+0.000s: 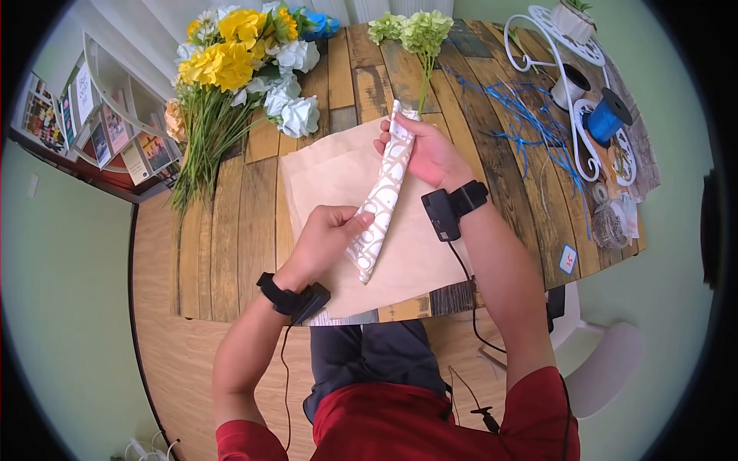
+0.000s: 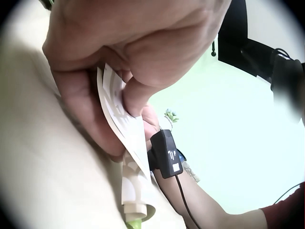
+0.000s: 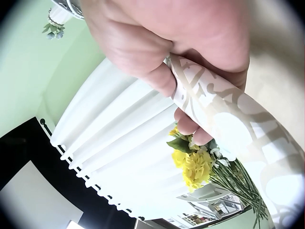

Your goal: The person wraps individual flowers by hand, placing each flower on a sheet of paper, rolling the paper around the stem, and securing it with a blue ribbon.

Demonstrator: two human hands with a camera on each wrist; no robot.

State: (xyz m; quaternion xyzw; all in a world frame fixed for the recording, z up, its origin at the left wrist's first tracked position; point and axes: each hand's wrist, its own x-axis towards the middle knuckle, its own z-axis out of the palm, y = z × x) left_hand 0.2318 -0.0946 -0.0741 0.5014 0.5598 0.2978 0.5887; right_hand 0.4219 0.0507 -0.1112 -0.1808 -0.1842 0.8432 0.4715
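A narrow roll of white-and-beige patterned paper (image 1: pixel 382 196) slants over a sheet of brown kraft paper (image 1: pixel 430 246). My left hand (image 1: pixel 327 237) pinches the roll near its lower end, thumb on top. At the upper end my right hand (image 1: pixel 432 154) grips it with thumb and fingers. Layered paper edges (image 2: pixel 112 102) show between the left thumb and fingers in the left wrist view, and a green tip (image 2: pixel 135 223) pokes from the tube's end. Light green hydrangeas (image 1: pixel 423 34) lie beyond, their stems reaching down to the roll's top by the right hand.
At the back left lies a pile of yellow, white and blue flowers (image 1: pixel 231 65) with long stems. Blue ribbon strands (image 1: pixel 530 115), a blue spool (image 1: pixel 607 117) and a white metal stand (image 1: pixel 588 154) are on the right. A small card (image 1: pixel 568 259) lies near the right edge.
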